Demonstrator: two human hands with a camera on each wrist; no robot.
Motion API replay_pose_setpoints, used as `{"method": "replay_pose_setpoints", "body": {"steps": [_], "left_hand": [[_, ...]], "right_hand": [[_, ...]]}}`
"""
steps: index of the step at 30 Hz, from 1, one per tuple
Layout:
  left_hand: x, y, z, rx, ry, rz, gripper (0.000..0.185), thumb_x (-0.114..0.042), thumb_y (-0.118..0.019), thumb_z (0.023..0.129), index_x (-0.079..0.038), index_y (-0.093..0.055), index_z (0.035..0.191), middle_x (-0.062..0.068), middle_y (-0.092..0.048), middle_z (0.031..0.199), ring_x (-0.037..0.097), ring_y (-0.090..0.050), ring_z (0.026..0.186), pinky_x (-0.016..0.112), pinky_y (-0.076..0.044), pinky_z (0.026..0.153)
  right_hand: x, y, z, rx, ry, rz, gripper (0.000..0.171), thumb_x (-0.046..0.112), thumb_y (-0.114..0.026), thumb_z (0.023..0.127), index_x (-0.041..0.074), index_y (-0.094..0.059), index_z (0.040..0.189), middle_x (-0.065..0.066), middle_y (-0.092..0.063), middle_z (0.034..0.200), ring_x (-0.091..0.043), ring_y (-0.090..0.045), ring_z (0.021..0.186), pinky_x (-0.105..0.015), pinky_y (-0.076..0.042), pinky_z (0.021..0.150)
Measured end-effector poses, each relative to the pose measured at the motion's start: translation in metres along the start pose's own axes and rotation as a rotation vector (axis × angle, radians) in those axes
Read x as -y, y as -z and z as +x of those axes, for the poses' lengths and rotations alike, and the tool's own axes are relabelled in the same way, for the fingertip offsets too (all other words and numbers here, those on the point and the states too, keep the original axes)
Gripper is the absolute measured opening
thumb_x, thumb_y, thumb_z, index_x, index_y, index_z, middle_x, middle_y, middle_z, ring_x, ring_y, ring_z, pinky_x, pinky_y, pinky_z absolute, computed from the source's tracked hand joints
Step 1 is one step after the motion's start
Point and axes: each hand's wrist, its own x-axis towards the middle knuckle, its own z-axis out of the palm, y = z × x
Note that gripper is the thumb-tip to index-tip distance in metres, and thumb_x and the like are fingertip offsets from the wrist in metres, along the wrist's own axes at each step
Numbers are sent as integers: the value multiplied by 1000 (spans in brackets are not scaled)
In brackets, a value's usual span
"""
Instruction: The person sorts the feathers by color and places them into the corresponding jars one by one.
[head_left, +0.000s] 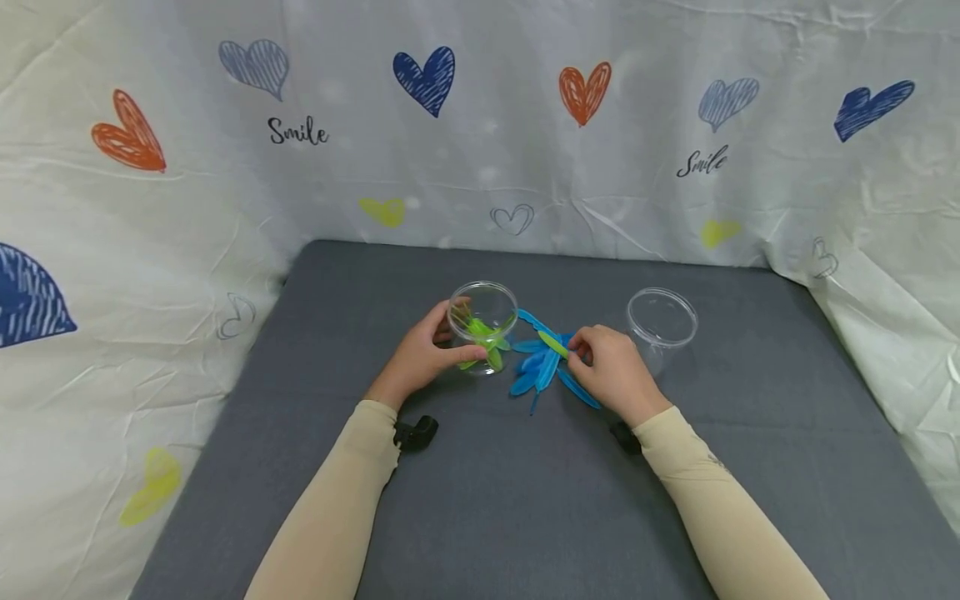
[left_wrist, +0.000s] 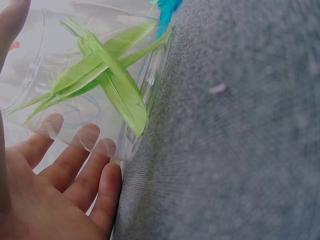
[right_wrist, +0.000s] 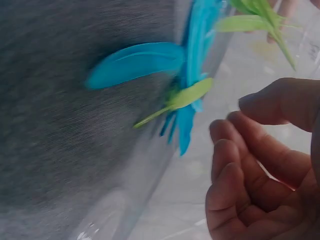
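Note:
My left hand [head_left: 423, 354] holds a clear plastic cup [head_left: 483, 287], its thumb in front and fingers against the far side. Several light green feathers [left_wrist: 107, 70] lie crossed inside that cup. To its right, a loose pile of blue feathers [head_left: 536, 364] rests on the cloth. One green feather [right_wrist: 190, 95] lies across the pile. Over its quill end hovers my right hand [head_left: 611, 371], fingers bent. The right wrist view shows a gap between thumb and index finger, with the feather apart from them.
A second clear plastic cup [head_left: 662, 321] stands just beyond the right hand. Grey cloth [head_left: 517, 517] covers the table. White fabric printed with hearts [head_left: 480, 158] hangs behind the table and along its sides.

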Motion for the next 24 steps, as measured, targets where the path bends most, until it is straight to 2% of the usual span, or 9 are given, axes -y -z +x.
{"method": "replay_pose_setpoints", "body": {"steps": [7, 14, 21, 24], "left_hand": [[0, 0, 0, -4, -6, 3, 94, -63, -89, 83, -46, -42, 162, -3, -56, 157, 27, -59, 142, 60, -52, 116], [-2, -1, -1, -6, -15, 8, 93, -63, -89, 84, -47, -41, 162, -3, -55, 157, 28, -59, 142, 61, -52, 116], [-1, -1, 0, -3, -15, 3, 97, -62, -89, 84, -40, -40, 165, -3, -55, 158, 27, -59, 142, 60, -51, 116], [0, -1, 0, 0, -18, 1, 96, -62, -88, 84, -41, -40, 165, -3, -55, 158, 27, -59, 142, 60, -51, 117]], "right_hand": [[-10, -7, -6, 10, -18, -46, 11, 13, -73, 100, 4, -78, 103, -10, -73, 94, -23, -69, 84, -42, -61, 76], [-13, -7, -8, 4, -41, -50, 12, 12, -74, 99, 3, -79, 105, -11, -74, 97, -25, -70, 87, -45, -63, 78], [-14, -11, -8, 9, -45, -91, 13, 12, -74, 99, 1, -78, 105, -12, -74, 97, -26, -69, 87, -50, -60, 83], [-14, -12, -7, 14, -41, -102, 13, 11, -73, 99, 1, -78, 105, -13, -74, 97, -27, -69, 87, -50, -61, 84]]}}
